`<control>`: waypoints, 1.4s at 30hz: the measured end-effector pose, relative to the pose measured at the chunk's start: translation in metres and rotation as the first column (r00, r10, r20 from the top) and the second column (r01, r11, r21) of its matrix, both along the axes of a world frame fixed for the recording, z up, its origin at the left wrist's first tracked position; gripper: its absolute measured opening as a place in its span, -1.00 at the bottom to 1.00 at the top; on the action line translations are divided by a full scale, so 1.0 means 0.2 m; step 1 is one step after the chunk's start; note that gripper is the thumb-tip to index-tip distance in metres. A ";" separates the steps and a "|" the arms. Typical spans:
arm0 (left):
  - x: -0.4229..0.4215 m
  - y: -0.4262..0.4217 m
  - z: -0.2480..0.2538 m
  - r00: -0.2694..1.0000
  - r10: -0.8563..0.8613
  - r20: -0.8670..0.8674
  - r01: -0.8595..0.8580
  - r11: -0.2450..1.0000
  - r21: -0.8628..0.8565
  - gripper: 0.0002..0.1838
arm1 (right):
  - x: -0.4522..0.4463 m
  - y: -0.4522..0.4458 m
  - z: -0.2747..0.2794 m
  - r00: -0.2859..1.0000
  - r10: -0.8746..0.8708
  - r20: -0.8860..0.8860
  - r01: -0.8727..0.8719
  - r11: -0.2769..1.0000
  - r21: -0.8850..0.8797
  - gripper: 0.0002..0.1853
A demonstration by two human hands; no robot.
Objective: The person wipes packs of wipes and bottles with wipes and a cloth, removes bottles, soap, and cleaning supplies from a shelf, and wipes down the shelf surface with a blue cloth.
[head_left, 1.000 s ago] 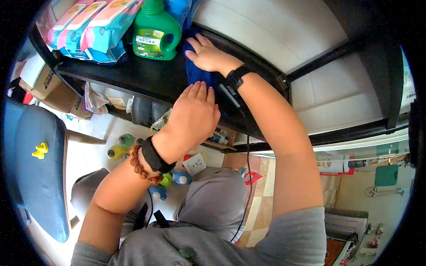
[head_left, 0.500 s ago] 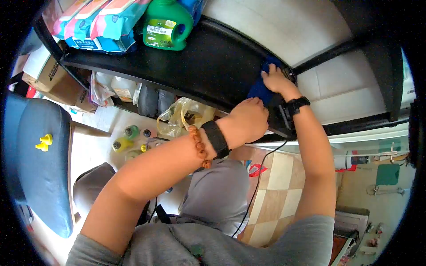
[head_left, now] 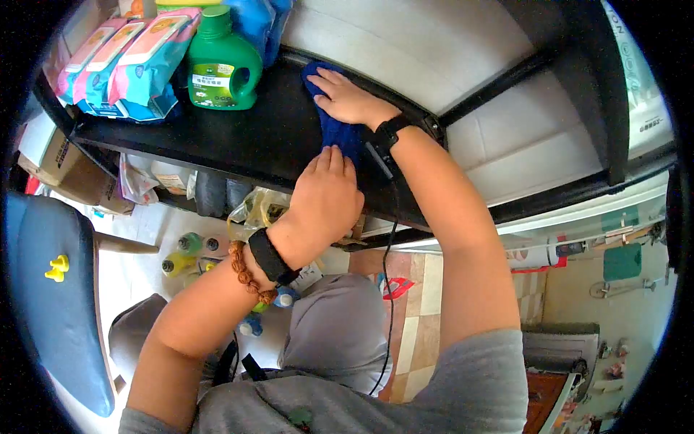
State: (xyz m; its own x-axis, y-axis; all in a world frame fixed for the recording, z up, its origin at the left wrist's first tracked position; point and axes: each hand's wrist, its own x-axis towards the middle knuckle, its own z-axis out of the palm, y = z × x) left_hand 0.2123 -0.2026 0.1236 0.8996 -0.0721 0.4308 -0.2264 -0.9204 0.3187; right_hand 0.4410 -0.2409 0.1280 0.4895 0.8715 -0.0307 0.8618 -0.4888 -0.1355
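Note:
A dark blue cloth (head_left: 337, 134) lies bunched lengthwise across the black shelf (head_left: 278, 141). On its far end rests my right hand (head_left: 352, 101), palm down with the fingers stretched and spread. My left hand (head_left: 325, 192) is at the cloth's near end by the shelf's front edge, fingers together and bent over the fabric; their undersides are hidden. A green detergent bottle (head_left: 242, 76) stands upright on the shelf, left of the cloth. Beside it are several pink and blue wipe packs (head_left: 148, 61).
Below the shelf are a clear yellowish plastic bag (head_left: 249, 210) and several small bottles (head_left: 176, 263) on the floor. A dark blue padded seat (head_left: 54, 311) is at the left. A black cable (head_left: 388, 289) hangs from beside my right wrist.
Both hands and the blue cloth have moved left along the shelf, closer to the green bottle. The right hand's fingers are now spread flatter on the cloth. The view has shifted slightly.

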 end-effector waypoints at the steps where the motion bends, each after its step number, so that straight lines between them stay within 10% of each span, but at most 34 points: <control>1: 0.01 0.00 0.00 0.999 -0.020 -0.027 0.020 1.000 0.003 -0.50 | 0.01 -0.01 0.02 1.000 -0.001 -0.007 0.001 1.000 -0.026 -0.43; 9: 0.09 -0.05 -0.06 0.975 -0.221 0.038 0.219 0.974 0.063 -0.60 | -0.02 -0.37 0.13 0.948 -0.319 0.012 0.317 0.934 -0.166 -0.40; 14: 0.15 -0.11 -0.12 0.901 -0.413 0.137 0.424 0.904 -0.061 -0.66 | -0.02 -0.62 0.06 0.633 -0.737 0.239 0.774 0.596 -0.212 -0.40; 17: 0.12 -0.10 -0.05 0.902 -0.431 -0.009 0.427 0.896 -0.124 -0.65 | -0.03 -0.57 0.24 0.721 -0.666 0.193 0.649 0.551 -0.524 -0.51; 20: 0.11 -0.09 -0.08 0.908 -0.415 0.061 0.419 0.894 -0.158 -0.61 | -0.01 -0.59 0.30 0.640 -0.722 0.263 0.756 0.653 -0.048 -0.75; 23: 0.14 -0.10 -0.10 0.928 -0.369 0.043 0.371 0.918 -0.140 -0.60 | 0.01 -0.59 0.18 0.725 -0.580 0.371 0.458 0.809 0.369 -0.77; 31: 0.13 -0.06 -0.04 0.951 -0.257 -0.171 0.236 0.962 -0.138 -0.58 | 0.06 -0.05 0.01 0.959 -0.049 0.280 -0.096 0.871 0.482 -0.60; 39: 0.14 -0.02 -0.08 0.959 -0.274 -0.070 0.266 0.958 -0.104 -0.64 | 0.14 -0.20 0.07 0.940 -0.111 0.323 0.040 0.975 0.219 -0.56; 42: 0.17 -0.02 -0.08 0.924 -0.374 -0.079 0.357 0.918 -0.175 -0.79 | 0.21 -0.52 0.10 0.873 -0.297 0.386 0.344 0.938 -0.055 -0.62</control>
